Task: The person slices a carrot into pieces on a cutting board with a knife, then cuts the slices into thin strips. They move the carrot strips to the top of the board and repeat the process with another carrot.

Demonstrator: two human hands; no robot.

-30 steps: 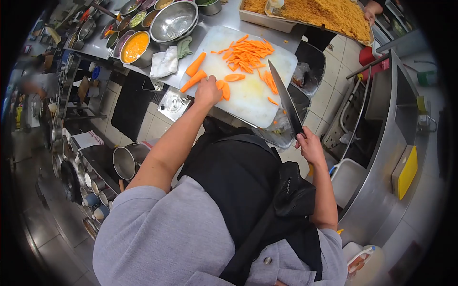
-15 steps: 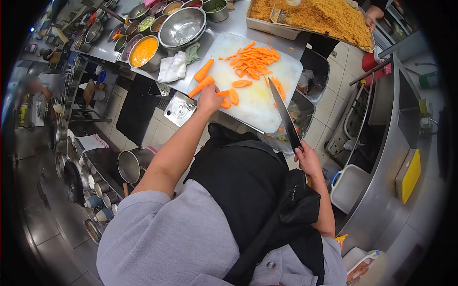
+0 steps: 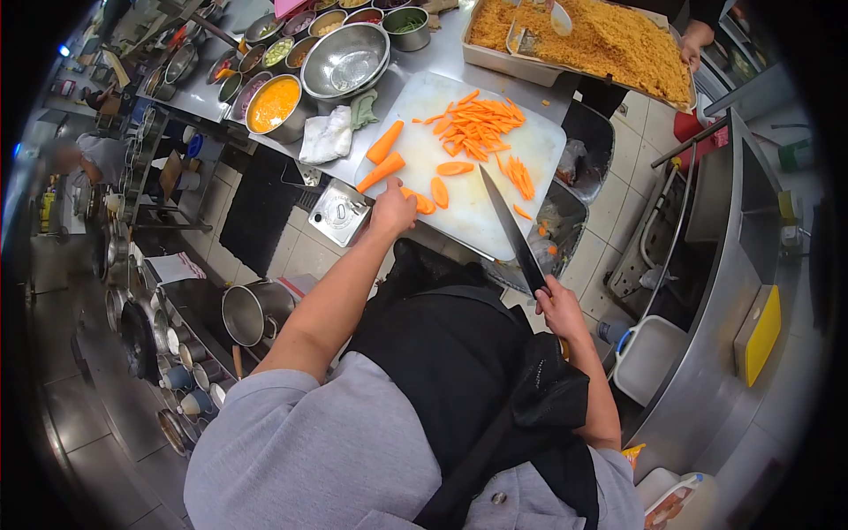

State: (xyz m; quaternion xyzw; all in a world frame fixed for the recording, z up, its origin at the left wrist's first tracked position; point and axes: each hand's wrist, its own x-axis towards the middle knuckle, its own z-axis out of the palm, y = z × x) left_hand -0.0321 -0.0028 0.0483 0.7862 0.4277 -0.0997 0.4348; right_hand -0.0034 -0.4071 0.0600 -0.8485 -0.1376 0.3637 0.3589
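Note:
My right hand [image 3: 560, 307] is closed round the handle of a large kitchen knife [image 3: 512, 225]. Its dark blade slants over the right side of the white cutting board [image 3: 481, 234], with the tip near an oval carrot slice [image 3: 455, 168]. My left hand [image 3: 394, 210] is at the board's near left edge, fingers curled beside several carrot slices [image 3: 422, 204]; whether it pinches one is hidden. Two larger carrot pieces [image 3: 384, 141] lie just beyond it. A heap of carrot sticks [image 3: 481, 124] covers the far part, with a smaller bunch [image 3: 519, 177] right of the blade.
Metal bowls [image 3: 344, 60], a pot of orange liquid [image 3: 275, 106] and cloths [image 3: 327, 135] stand beyond the board's left. At the back right, another person's hand [image 3: 692, 44] is at a tray of orange crumbs [image 3: 618, 49]. Bins [image 3: 590, 146] stand below the board's right edge.
My left hand has drawn back slightly toward me from the carrot slices. The knife tip has shifted left and nearer to me, away from the small bunch of sticks. The whole view has shifted slightly.

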